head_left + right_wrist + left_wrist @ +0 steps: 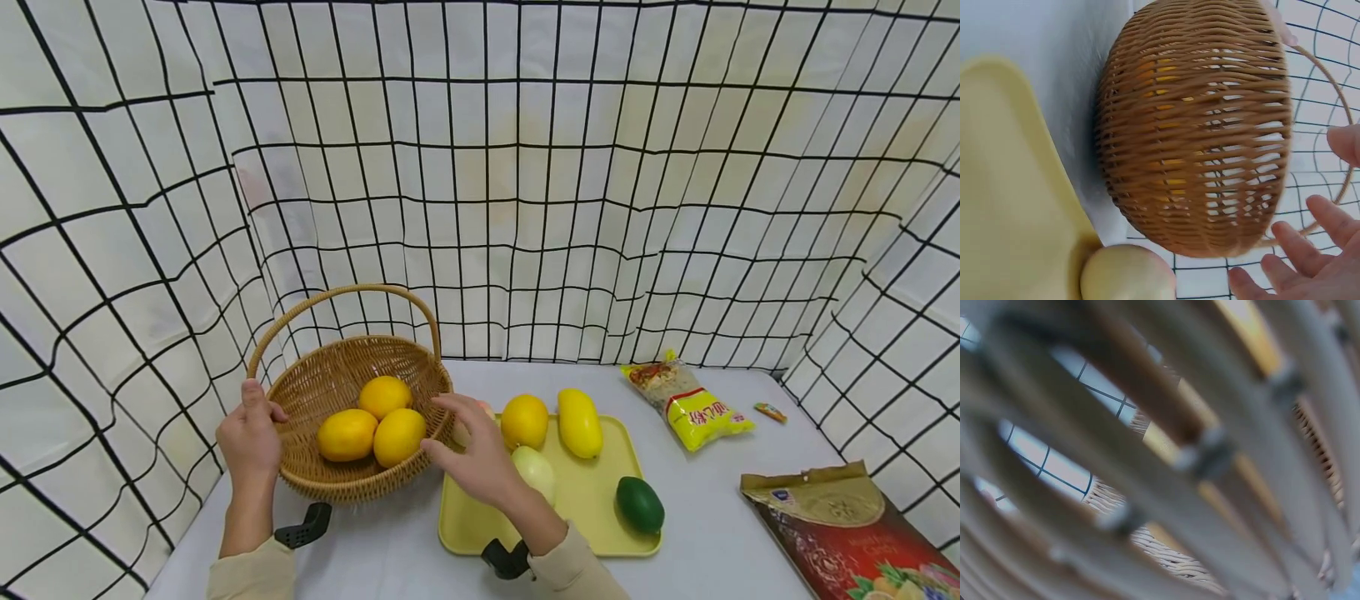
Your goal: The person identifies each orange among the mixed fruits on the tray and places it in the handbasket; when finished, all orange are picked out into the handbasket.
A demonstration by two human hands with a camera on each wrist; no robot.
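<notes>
A wicker basket [352, 492] with a tall handle tilts toward me, holding three lemon-like yellow-orange fruits [400, 437]. My left hand [251, 433] grips its left rim near the foot of the handle. By the right rim is my right hand [480, 454], fingers and thumb spread. In the right wrist view the right hand [1316, 262] holds nothing, its fingertips near the basket [1197, 125]; whether they touch it I cannot tell. Blurred wicker of the basket [1166, 450] fills the left wrist view, which hides the left hand.
Right of the basket lies a yellow tray [592, 521] bearing a yellow mango [580, 423], a yellow-orange fruit [524, 422], a pale round one [536, 473] and a dark green one [639, 505]. Farther right are a yellow food packet [690, 404], a small wrapper [770, 412] and a red-gold bag [847, 533].
</notes>
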